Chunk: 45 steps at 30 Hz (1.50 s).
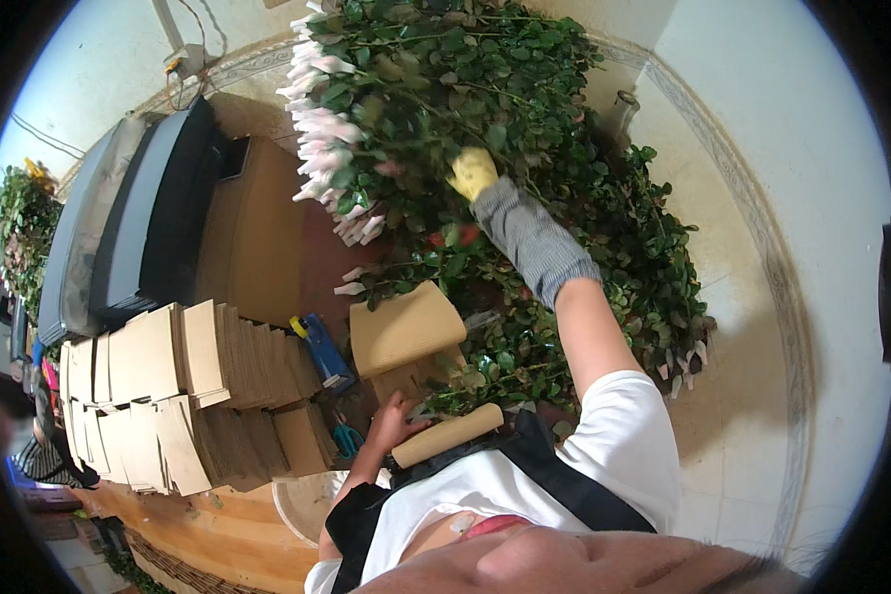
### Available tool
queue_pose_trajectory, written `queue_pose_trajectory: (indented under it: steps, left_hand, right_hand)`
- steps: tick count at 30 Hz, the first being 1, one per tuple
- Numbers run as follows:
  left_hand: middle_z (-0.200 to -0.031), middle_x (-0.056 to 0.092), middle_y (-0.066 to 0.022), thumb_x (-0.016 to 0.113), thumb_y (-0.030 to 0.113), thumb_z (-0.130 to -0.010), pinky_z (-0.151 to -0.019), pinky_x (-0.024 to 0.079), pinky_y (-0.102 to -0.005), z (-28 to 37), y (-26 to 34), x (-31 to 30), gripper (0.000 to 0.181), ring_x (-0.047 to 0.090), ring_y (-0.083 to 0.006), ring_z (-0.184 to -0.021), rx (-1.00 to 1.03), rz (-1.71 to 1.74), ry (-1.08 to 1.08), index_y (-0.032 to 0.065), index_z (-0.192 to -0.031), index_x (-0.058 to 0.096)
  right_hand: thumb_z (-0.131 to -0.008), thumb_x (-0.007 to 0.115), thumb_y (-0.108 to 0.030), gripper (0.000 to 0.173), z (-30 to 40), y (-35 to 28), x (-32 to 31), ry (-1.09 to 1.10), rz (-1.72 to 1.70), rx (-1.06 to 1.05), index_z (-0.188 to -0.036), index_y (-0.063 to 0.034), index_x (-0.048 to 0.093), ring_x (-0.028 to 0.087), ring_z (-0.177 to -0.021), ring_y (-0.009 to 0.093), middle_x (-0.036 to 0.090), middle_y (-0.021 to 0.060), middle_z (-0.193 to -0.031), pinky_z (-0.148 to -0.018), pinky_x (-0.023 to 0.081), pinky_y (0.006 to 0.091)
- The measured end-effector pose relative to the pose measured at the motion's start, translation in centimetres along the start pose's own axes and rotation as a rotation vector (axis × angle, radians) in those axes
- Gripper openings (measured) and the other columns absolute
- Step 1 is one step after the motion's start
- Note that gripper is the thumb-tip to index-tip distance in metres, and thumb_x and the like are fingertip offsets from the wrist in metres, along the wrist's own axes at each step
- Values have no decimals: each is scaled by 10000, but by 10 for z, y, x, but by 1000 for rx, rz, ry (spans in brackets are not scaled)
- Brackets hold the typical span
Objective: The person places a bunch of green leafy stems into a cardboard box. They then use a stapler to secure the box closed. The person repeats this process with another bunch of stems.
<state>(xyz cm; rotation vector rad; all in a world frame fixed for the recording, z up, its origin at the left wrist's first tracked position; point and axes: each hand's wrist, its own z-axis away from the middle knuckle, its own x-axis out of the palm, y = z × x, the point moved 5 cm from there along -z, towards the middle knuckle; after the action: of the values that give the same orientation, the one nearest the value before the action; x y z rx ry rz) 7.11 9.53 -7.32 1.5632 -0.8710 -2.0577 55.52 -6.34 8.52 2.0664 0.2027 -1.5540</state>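
Note:
My right hand (474, 174), in a yellow glove with a grey knit sleeve, reaches into a large pile of leafy rose-like stems (490, 82). Blur and leaves hide its fingertips, so I cannot tell whether it grips a stem. White and pinkish wraps (327, 141) cover the stem ends along the pile's left side. My bare left hand (395, 426) rests with thumb and fingers apart on a corrugated cardboard sheet (408, 327) before me. The sheet's far part curls up and its near edge (449, 434) rolls toward my chest. A few leafy stems (520, 379) lie at its right.
Stacks of cut cardboard (141, 356) stand at the left, beside a blue tool with a yellow part (325, 353) and teal-handled scissors (347, 440). Behind them are large dark boxes (163, 200). A wall (809, 185) bounds the right. Another person (41, 460) is at far left.

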Motion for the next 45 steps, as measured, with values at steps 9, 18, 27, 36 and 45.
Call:
queue_pose_trajectory:
  steps: [9,18,27,36,45]
  left_hand:
    - [-989,560,-183,835,367,-760,-824,521,-454,-4,1,-3,534,615,-368,-956,12,-1,22,62,-1179,710]
    - [-984,557,-164,853,325,-737,-798,527,-446,-2,1,1,536,626,-354,-940,-28,50,31,65,-1181,700]
    - [-1010,551,-156,859,324,-739,-797,530,-454,-5,0,-2,517,629,-362,-929,-18,18,29,47,-1147,703]
    - [-1033,554,-169,849,349,-744,-797,528,-464,2,-1,-5,518,626,-378,-947,-60,21,40,34,-1126,697]
    - [-1096,603,-202,848,305,-727,-809,530,-469,2,-9,1,577,625,-410,-976,-29,98,113,23,-1185,641]
  right_hand:
    - [-1014,485,-162,186,115,-17,14,164,-734,477,-1020,-17,602,591,-885,288,634,121,-964,-876,493,361]
    - [-952,593,-174,561,220,-108,90,-460,-792,77,-1489,-124,438,619,-1181,350,606,174,-1361,-1020,507,429]
    - [-884,676,-192,445,138,-89,63,-63,-682,93,-1298,-57,589,638,-1050,342,679,187,-1104,-941,490,445]
    - [-878,619,-94,121,162,-51,-45,510,-701,63,-933,-35,708,685,-809,309,707,187,-871,-845,515,419]
    - [-858,676,-30,254,304,6,-118,51,-848,-222,-1109,6,677,645,-1096,322,694,141,-1151,-952,535,406]
